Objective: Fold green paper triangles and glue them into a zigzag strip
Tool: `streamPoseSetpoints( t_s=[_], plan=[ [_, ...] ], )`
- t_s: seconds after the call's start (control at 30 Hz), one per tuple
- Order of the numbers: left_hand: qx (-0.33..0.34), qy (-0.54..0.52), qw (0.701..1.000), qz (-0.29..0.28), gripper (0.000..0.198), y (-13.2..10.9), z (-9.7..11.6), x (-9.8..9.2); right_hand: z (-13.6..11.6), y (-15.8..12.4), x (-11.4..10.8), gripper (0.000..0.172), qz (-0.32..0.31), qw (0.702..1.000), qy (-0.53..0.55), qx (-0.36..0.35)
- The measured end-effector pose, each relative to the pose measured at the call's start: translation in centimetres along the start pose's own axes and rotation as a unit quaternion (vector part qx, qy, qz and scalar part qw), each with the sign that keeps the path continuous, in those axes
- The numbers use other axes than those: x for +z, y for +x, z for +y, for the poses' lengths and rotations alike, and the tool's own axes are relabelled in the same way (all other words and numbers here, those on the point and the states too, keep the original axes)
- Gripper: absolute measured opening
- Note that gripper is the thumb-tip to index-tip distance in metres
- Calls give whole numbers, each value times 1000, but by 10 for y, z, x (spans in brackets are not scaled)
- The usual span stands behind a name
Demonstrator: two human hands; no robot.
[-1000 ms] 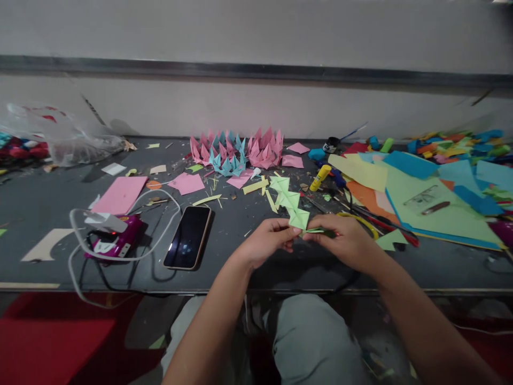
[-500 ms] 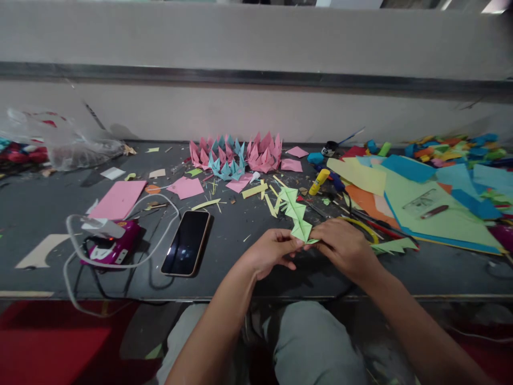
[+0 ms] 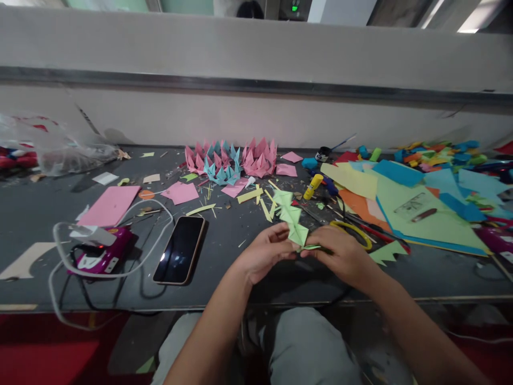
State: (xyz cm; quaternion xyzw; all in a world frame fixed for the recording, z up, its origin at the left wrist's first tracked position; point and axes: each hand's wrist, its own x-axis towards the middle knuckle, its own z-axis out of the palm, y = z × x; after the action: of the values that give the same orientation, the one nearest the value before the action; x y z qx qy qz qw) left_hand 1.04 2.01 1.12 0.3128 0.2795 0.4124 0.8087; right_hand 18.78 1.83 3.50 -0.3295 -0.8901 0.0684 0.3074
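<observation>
Between my hands, just above the near part of the table, is a light green folded paper strip [image 3: 292,216] with a zigzag edge. My left hand [image 3: 267,250] pinches its lower end from the left. On the other side, my right hand [image 3: 339,247] has its fingers closed on the same end, where a small green flap sticks out. The fingertips partly hide the fold. Beyond the strip lie yellow paper scraps [image 3: 250,194] and a yellow glue stick [image 3: 312,186]. Another green zigzag paper piece [image 3: 388,253] rests right of my right hand.
Folded pink and blue paper crowns [image 3: 261,158] stand near the wall. To the left lie a phone [image 3: 180,250], a purple power strip [image 3: 105,254] with white cable, and pink paper [image 3: 109,206]. Coloured sheets [image 3: 433,231] and a yellow-handled tool [image 3: 356,227] occupy the right.
The view has tilted up and turned slightly right, so the table items sit lower and further left. Both hands still hold the green strip, which has tilted a little.
</observation>
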Motion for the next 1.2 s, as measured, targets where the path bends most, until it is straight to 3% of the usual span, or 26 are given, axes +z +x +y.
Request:
streamPoseSetpoints(
  t_s=[0.17,0.33,0.43,0.53,0.63,0.87,1.0,1.2],
  plan=[
    [60,-36,997,43,36,-1,11,-4,1,-4,-12,16,-53,993,30,103],
    [93,-2,989,111,36,4,7,-2,5,-3,-16,29,-157,955,113,226],
    [106,15,984,139,39,7,4,-2,4,3,-13,38,-190,937,189,225],
    [110,22,982,152,40,8,4,-3,0,9,-9,38,-180,932,187,252],
    [108,44,983,144,37,6,6,-5,-5,13,-7,33,-171,939,145,262],
    [70,119,984,111,35,0,9,-8,-3,12,-10,25,-156,969,41,186],
    [83,171,975,112,37,-1,9,-5,-4,11,-11,23,-159,971,50,174],
    [129,163,972,114,32,1,8,0,-5,9,-6,25,-134,963,94,215]
  ],
)
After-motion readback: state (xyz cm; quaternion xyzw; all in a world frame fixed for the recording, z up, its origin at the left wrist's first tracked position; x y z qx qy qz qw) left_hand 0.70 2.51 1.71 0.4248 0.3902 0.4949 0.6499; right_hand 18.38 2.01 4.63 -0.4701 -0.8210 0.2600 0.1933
